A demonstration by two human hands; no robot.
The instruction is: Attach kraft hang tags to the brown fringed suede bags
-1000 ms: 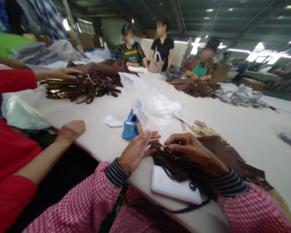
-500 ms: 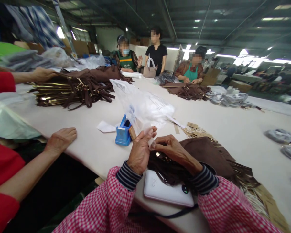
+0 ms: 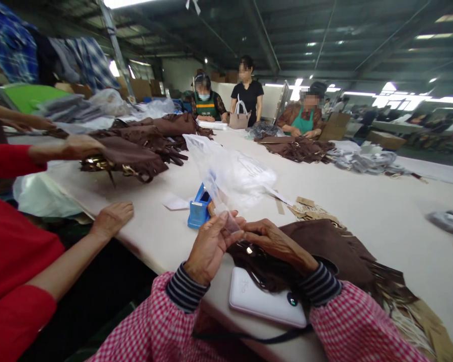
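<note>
**Clear plastic (image 3: 245, 173) is in hand, brown piece (image 3: 326, 241) lies outside it**

The left hand (image 3: 211, 246) is half curled, and thumb and fingers hold the plastic's narrow end. The right hand (image 3: 277, 241) brings its fingertips nearly together at this same end — whether they pinch it, one cannot tell.

The work seems little advanced: the plastic is taken up, but the brown piece, beside the right wrist, stays uncovered. The plastic looks thin, cloudy and wrinkled; beyond the hands it spreads on the surface (image 3: 362, 201), just beside a blue dispenser (image 3: 198, 215).

Two striped-cuffed hands (image 3: 213, 246) (image 3: 277, 242), one blue tape dispenser (image 3: 198, 211), one white device (image 3: 262, 299), one beige handbag (image 3: 238, 119)
</note>
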